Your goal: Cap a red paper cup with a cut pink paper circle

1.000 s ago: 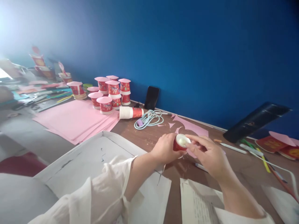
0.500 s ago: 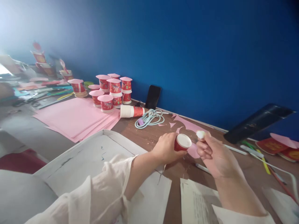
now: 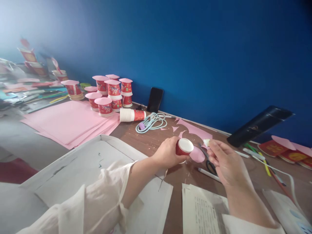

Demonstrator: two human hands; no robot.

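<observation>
My left hand [image 3: 167, 153] is wrapped round a red paper cup [image 3: 186, 145], whose round white end faces up. Between thumb and fingertips, my right hand [image 3: 227, 164] pinches a small white piece [image 3: 206, 142]; its exact kind does not show. It is held just right of the cup, apart from it. A pink paper disc [image 3: 198, 155] lies on the table beside the cup. Scissors [image 3: 210, 166] lie partly hidden by my right hand, and a white pen-like stick [image 3: 209, 175] is in front of them.
At the back left stand several upturned red cups [image 3: 104, 107] with pink tops, behind pink sheets [image 3: 65, 122]. Nested cups [image 3: 133, 115], a coiled cable [image 3: 151, 123] and a phone [image 3: 155, 99] are near the blue wall. A black cylinder [image 3: 258, 126] leans at right; printed papers [image 3: 202, 208] lie in front.
The view has shifted slightly to the right. My right hand has drawn a little away from the cup, and the scissors now show. Both hands keep their hold.
</observation>
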